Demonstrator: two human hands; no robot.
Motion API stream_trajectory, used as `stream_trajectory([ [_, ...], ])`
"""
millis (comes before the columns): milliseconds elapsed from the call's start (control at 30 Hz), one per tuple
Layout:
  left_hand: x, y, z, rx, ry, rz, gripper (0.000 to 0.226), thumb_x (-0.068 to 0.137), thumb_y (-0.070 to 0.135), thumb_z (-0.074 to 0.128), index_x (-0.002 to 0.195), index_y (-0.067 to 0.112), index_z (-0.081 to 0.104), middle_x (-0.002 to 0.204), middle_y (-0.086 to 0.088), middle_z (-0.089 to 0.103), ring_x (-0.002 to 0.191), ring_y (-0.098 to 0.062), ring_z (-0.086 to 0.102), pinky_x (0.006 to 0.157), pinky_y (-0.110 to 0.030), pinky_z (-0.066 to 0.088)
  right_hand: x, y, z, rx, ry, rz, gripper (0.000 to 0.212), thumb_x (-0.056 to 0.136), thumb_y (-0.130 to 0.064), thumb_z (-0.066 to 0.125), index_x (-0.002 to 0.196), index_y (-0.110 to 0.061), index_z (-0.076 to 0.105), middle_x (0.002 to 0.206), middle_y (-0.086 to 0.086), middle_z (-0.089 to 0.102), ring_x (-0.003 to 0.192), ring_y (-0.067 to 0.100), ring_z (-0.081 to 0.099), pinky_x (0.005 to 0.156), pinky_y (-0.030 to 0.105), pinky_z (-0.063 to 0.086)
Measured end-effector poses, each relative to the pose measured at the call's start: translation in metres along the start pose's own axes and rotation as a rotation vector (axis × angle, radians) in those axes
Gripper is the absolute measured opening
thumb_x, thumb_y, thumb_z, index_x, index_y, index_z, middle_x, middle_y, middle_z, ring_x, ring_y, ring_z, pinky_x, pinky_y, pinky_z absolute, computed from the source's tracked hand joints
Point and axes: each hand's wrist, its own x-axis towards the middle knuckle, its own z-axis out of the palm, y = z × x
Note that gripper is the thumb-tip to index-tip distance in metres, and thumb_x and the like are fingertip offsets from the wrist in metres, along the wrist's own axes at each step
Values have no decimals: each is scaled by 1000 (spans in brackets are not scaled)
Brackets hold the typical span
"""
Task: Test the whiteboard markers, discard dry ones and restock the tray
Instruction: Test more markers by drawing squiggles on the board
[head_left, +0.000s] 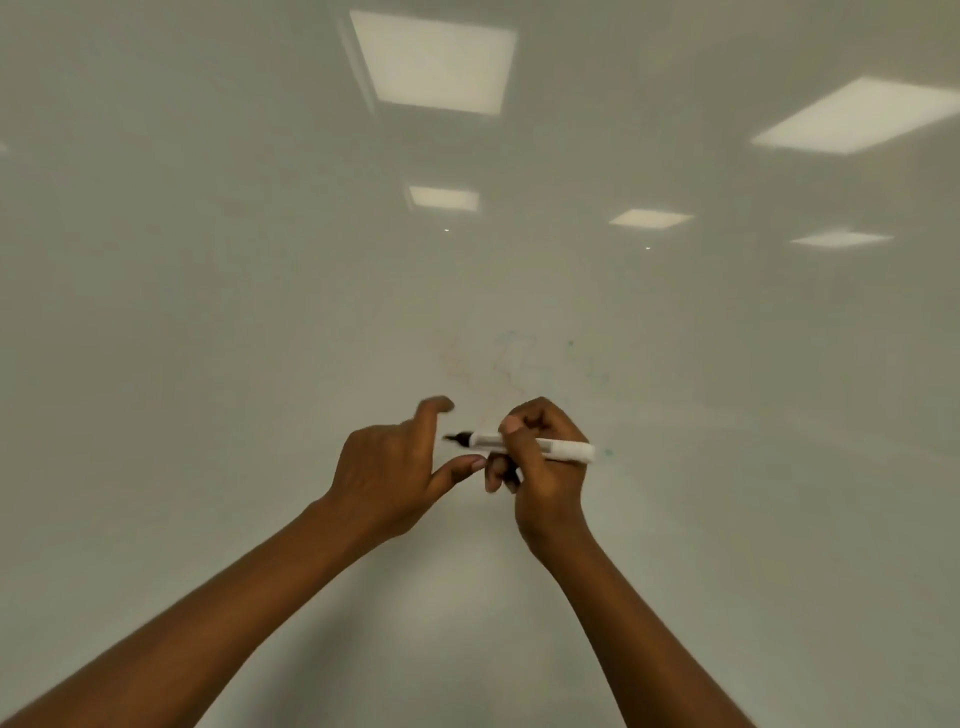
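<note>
Step judged: testing. Marker uncapped, black tip exposed, pointed left, held level in front of whiteboard. Barrel gripped by right hand, fingers curled round it. Left hand empty, thumb and forefinger spread, just beside tip. Next move judged: tip turned to board, stroke drawn. Counted: one marker, one board, two hands. Tray not seen.

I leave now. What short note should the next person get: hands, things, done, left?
Right hand grips the marker, uncapped, black tip pointing left.
Left hand open beside the tip, holding nothing.
Whiteboard shows only faint red and green traces, no fresh black line.
Tray and other markers out of view.
Left: test this marker, keep or discard, restock.
</note>
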Motion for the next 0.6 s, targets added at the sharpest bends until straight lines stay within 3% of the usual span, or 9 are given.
stream_trajectory([
  [100, 7, -12, -5, 78, -2, -4, 76, 89, 70, 26, 119, 5, 51, 56, 3, 54, 42, -15, 49, 43, -22, 33, 19, 2, -7, -97, 130, -109, 12, 90, -12, 51, 85, -1, 55, 70, 18, 64, 51, 29, 61, 48, 21, 39],
  [233, 13, -20, -2, 192, 14, 70, 65, 85, 44, 40, 129, -4, 41, 80, -8, 59, 65, -25, 55, 66, -36, 46, 42, 4, -8, -257, 237, -128, 13, 82, -14, 59, 76, -3, 55, 66, 7, 60, 59, 21, 58, 53, 25, 41],
  [300, 15, -23, 0, 227, 3, 42, 64, 81, 37, 41, 132, -3, 36, 91, -12, 59, 76, -27, 55, 71, -40, 46, 50, 7, -6, -323, 215, -124, 19, 84, -10, 61, 70, 0, 52, 62, -4, 59, 65, 2, 62, 55, 15, 41],
  [367, 16, -25, 2, 243, -1, 24, 64, 78, 32, 42, 132, -1, 34, 97, -13, 58, 80, -27, 53, 73, -40, 44, 56, 12, -3, -401, 183, -129, 23, 87, -5, 62, 67, -2, 50, 58, -14, 55, 67, -6, 61, 54, 10, 39],
  [500, 15, -28, 8, 214, 22, 50, 59, 73, 26, 38, 126, 0, 37, 95, -13, 58, 77, -28, 52, 70, -39, 44, 66, 21, 4, -527, 133, -182, 29, 88, -9, 61, 63, -14, 47, 57, -14, 50, 57, -2, 52, 51, 13, 35],
  [600, 16, -32, 12, 185, 24, 61, 55, 72, 22, 37, 123, 0, 39, 93, -14, 59, 76, -28, 53, 68, -39, 45, 65, 28, 6, -603, 72, -253, 27, 87, -16, 57, 65, -4, 47, 58, -2, 50, 54, 7, 50, 47, 25, 36],
])
